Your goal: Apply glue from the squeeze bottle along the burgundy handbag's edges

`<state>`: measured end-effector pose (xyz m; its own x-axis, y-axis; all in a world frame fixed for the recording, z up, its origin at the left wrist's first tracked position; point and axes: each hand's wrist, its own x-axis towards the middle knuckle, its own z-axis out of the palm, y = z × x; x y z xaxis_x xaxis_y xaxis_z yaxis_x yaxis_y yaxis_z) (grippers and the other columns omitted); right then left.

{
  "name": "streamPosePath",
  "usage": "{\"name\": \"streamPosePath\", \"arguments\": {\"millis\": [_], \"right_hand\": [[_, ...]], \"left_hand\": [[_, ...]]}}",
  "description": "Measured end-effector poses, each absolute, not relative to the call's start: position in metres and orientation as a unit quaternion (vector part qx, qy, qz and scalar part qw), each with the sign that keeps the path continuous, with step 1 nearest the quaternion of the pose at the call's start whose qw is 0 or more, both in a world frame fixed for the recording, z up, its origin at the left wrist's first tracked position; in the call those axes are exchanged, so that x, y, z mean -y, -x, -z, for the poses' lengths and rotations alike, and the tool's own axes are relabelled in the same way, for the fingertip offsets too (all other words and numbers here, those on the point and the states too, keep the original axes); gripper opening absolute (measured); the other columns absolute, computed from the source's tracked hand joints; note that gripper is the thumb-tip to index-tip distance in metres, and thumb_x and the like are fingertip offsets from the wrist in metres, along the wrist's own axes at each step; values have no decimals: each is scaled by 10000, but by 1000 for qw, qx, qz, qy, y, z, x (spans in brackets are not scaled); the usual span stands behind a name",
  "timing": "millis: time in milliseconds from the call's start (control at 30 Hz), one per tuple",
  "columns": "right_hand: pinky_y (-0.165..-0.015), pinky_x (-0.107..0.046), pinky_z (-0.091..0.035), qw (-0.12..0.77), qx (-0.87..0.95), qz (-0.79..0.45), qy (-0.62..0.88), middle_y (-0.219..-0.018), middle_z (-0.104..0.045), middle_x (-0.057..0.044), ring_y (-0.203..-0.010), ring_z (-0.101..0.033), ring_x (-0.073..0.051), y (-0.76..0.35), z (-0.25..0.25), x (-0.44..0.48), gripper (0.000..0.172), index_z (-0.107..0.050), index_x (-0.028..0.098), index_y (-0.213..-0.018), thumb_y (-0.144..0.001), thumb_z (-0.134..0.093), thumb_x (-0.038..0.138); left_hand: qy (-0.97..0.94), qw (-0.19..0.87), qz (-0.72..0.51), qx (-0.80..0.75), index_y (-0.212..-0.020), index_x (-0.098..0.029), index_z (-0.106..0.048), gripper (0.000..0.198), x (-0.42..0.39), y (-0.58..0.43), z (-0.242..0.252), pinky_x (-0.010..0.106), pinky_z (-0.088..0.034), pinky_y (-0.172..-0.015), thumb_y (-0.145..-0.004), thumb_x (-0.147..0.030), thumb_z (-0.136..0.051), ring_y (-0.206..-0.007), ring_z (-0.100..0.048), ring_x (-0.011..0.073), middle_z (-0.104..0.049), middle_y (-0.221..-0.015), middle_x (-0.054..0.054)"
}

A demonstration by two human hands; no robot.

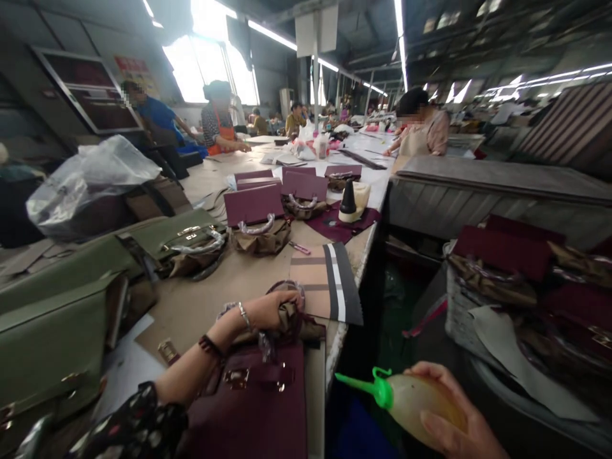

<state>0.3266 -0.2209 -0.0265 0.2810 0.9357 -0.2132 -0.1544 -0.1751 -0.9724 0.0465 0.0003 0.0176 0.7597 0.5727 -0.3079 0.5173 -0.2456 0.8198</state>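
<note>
The squeeze bottle (411,403) was held just off the right-hand edge of the worktable (191,315), out over the floor beside it. Its long axis lay close to level, and the slim nozzle (356,383) aimed left toward the table edge, its tip slightly higher than the rounded base. The body was a smooth, pale, translucent bulb with an amber tint along the far side; nozzle and collar were bright green, with a small curled tab on top. The right hand (471,417) was wrapped around the base end.

The maroon bag (261,417) lay on the near part of the table along that same edge, its mouth facing the table's far end and its flap running toward the near end, where the view cut it off. The flap was plain and smooth, with gold-coloured fittings and a strap across it. The left hand (289,306) was closed on bunched brown lining (288,317) at the mouth, next to a plastic-wrapped handle (292,286). Farther up the table, just beyond the bag, lay a striped panel (310,284).
</note>
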Motion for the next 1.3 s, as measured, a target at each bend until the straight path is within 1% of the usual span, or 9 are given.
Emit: {"name": "streamPosePath", "arguments": {"millis": [100,267,467,633,767,933,1067,1133,1300], "right_hand": [[-616,-302,-507,499,389,-459,623,-914,-609,-40,-763,-603,-223,-322,15,215,508,-514,257,-994,-627,-708,550],[-661,-272,-501,467,446,-359,674,-934,-580,-8,-758,-582,-183,-317,10,202,445,-503,251,-1004,-670,-666,494],[-684,-262,-532,392,549,-319,666,-981,-562,-24,-803,-597,-185,-325,17,186,442,-476,242,-1037,-707,-673,460],[-683,-251,-538,380,561,-324,660,-1017,-556,-29,-825,-600,-183,-327,16,182,450,-452,251,-1078,-737,-662,455],[-683,-251,-540,380,559,-333,657,-1045,-554,-38,-852,-603,-189,-330,16,183,440,-455,253,-1079,-742,-664,443],[-657,-256,-540,393,527,-355,665,-1029,-563,-41,-822,-604,-193,-329,17,184,446,-470,243,-1068,-732,-664,464],[-660,-250,-529,404,510,-354,672,-1024,-550,-35,-802,-584,-174,-326,18,184,446,-465,242,-1058,-739,-649,494],[-660,-250,-529,405,520,-347,667,-1007,-549,-33,-793,-582,-172,-327,18,183,450,-467,242,-1051,-732,-658,496],[-607,-223,-523,391,533,-343,667,-1012,-544,-27,-790,-582,-168,-329,16,181,440,-460,259,-1072,-742,-669,463]], "left_hand": [[-788,512,-21,-342,-874,-153,-492,411,-4,-47,-17,214,-375,-665,-483,-95,-602,-739,-441,118,-502,-801,-33],[-788,517,-11,-333,-856,-145,-487,386,-6,-49,-17,217,-385,-652,-496,-132,-625,-734,-459,121,-510,-797,-29],[-774,537,-16,-335,-863,-138,-482,394,-7,-47,-19,215,-392,-621,-497,-178,-621,-704,-470,120,-512,-781,-29],[-777,527,-21,-344,-915,-121,-505,417,-7,-46,-20,241,-411,-677,-524,-193,-632,-734,-486,127,-527,-818,-12],[-782,522,-4,-341,-969,-120,-563,435,-4,-49,-18,238,-440,-667,-540,-156,-624,-719,-532,130,-586,-806,-9],[-788,516,-2,-336,-847,-124,-604,279,1,-50,-15,236,-455,-666,-571,-102,-568,-695,-552,124,-602,-743,-16],[-806,497,-31,-320,-812,-123,-614,262,1,-47,-17,300,-430,-856,-574,-73,-515,-895,-537,162,-563,-945,33],[-807,498,-35,-315,-837,-123,-611,271,0,-45,-18,319,-413,-892,-587,-84,-516,-940,-529,176,-564,-975,45],[-781,536,-7,-320,-868,-120,-592,224,1,-41,-18,262,-463,-732,-656,-179,-551,-791,-567,144,-618,-845,28]]}}
